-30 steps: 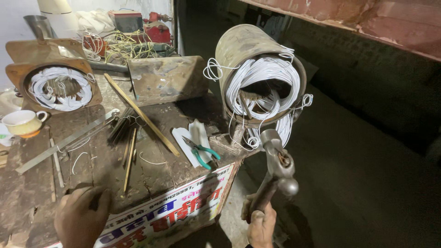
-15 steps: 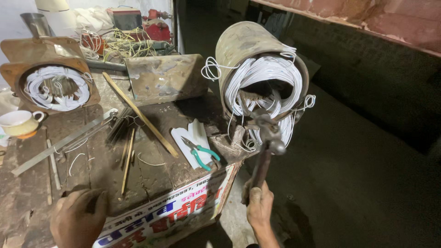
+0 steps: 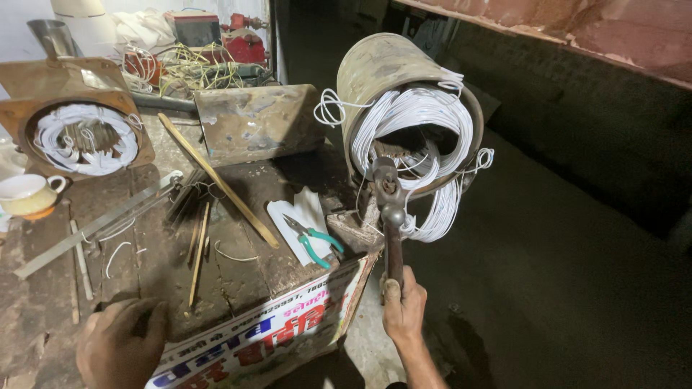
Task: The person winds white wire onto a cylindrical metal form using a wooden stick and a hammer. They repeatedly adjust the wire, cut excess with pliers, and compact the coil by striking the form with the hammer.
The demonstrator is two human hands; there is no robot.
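**Hammer head up against the white coil**

The right hand (image 3: 404, 310), low in the middle of the frame, has its fingers closed around the wooden handle of a hammer (image 3: 389, 205). One second ago the hammer hung lower and tilted, below the winding. Half a second ago it was more upright. Now the handle stands almost vertical and the metal head touches the lower inside part of the white wire winding (image 3: 422, 137). This winding sits in a rusty cylindrical motor housing (image 3: 382, 68) at the upper centre, at the right edge of the surface (image 3: 238, 266). So the tool has come up to the coil, and it seems the work on the wires is in hand.

The left hand (image 3: 122, 349), in the lower left, stays flat on the surface edge with fingers spread, holding nothing. Green-handled pliers (image 3: 313, 241) lie on a white sheet near the housing. A second housing with white wire (image 3: 83, 137) is in the upper left.
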